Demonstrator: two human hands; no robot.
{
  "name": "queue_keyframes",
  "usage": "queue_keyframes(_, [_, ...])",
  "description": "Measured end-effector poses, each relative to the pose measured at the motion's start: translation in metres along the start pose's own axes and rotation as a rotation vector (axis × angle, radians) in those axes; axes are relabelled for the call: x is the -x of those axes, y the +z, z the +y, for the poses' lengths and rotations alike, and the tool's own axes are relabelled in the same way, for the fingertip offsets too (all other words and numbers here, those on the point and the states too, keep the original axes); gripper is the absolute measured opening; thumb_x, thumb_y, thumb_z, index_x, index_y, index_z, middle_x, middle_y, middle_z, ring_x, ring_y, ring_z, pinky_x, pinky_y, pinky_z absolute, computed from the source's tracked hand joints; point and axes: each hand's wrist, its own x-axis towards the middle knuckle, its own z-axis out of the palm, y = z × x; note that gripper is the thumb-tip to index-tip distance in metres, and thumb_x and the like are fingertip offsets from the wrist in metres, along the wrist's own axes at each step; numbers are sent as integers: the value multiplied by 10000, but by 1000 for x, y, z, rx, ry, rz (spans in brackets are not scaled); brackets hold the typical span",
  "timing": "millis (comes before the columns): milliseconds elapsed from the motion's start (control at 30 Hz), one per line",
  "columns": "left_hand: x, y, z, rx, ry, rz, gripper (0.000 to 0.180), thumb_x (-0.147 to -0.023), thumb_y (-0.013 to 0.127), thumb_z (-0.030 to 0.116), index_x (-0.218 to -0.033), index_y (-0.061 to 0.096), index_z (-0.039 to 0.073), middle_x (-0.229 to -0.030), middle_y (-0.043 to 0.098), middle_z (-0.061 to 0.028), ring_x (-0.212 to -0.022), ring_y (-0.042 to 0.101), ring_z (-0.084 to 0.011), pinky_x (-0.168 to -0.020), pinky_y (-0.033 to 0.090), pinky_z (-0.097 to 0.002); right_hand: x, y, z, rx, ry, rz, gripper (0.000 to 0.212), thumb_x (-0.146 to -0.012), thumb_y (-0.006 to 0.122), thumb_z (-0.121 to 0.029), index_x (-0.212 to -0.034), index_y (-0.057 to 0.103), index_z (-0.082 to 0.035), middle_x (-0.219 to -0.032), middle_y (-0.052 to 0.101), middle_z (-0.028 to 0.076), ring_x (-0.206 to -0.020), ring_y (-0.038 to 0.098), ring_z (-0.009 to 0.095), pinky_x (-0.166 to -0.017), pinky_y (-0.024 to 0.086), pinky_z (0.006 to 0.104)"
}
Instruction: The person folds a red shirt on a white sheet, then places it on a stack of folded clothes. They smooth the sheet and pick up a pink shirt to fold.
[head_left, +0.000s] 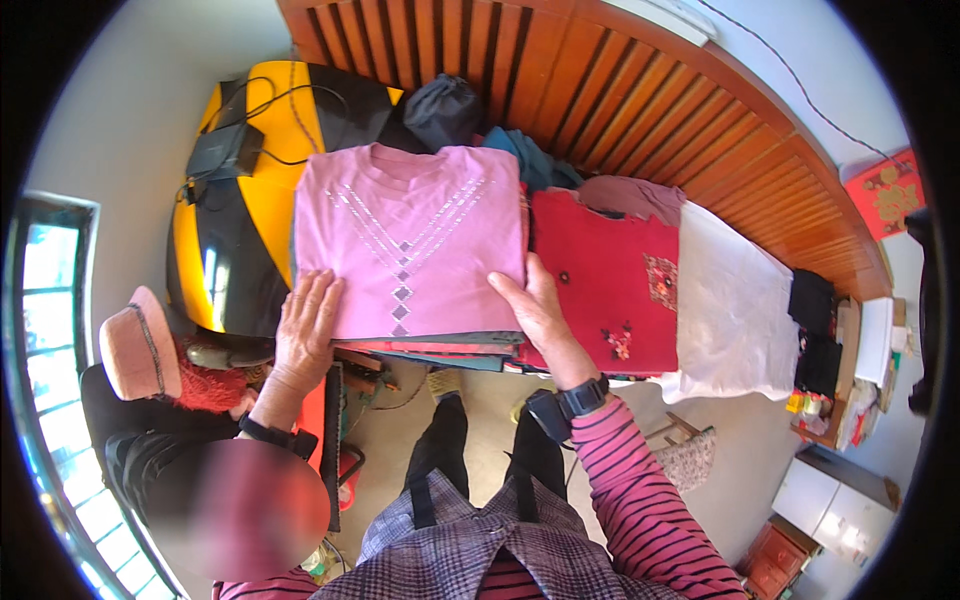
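Observation:
A folded pink T-shirt (440, 230) with rows of shiny studs and diamond shapes lies on top of a stack of folded clothes (440, 358). My left hand (308, 325) rests on the shirt's lower left edge, its fingers stretched out flat. At the lower right edge, my right hand (540, 310) has its thumb on the shirt, apart from the fingers, which lie along the side. Some of those fingertips are hard to make out. Beside the stack, to the right, is a red flowered garment (605, 280).
A white cloth (735, 305) lies farther right, before a slatted wooden headboard (620, 85). A yellow and black case (235, 250) with a charger (225, 150) is at left. Nearby are a pink hat (140, 345), a dark pouch (443, 110) and a patterned stool (690, 455).

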Motion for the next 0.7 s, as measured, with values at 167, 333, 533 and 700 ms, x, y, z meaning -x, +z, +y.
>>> queue_keyframes(167, [0, 0, 0, 7, -8, -22, 691, -762, 568, -32, -1438, 455, 51, -1452, 485, -159, -1381, 436, -378, -1070, 404, -532, -2, -2, 4, 88, -29, 15, 542, -890, 736, -346, -1196, 539, 56, -1073, 679, 229, -1004, 655, 315, -895, 496, 395])
queue_keyframes(333, [6, -3, -4, 68, -33, -74, 848, -670, 642, -39, -1480, 419, 78, -1493, 448, -152, -1392, 420, -379, -1099, 380, -532, 1, -6, -1, 151, -13, 4, 521, -915, 711, -405, -1139, 552, 37, -1023, 683, 210, -953, 654, 291, -845, 503, 398])
queue_keyframes(533, [3, -8, 1, 6, -47, -43, 789, -707, 603, -14, -1472, 413, 32, -1509, 427, -155, -1421, 385, -369, -1129, 326, -551, 3, -10, -5, 278, -40, -15, 487, -934, 691, -412, -1081, 557, 32, -992, 675, 178, -909, 622, 222, -836, 489, 371])
queue_keyframes(700, [-6, -50, 5, -27, -61, -246, 741, -692, 594, 17, -1422, 471, 23, -1490, 437, -164, -1435, 359, -356, -1132, 256, -631, 5, -17, -32, 415, -92, 1, 591, -883, 724, -393, -1234, 510, 32, -1087, 638, 255, -1016, 628, 408, -886, 499, 439])
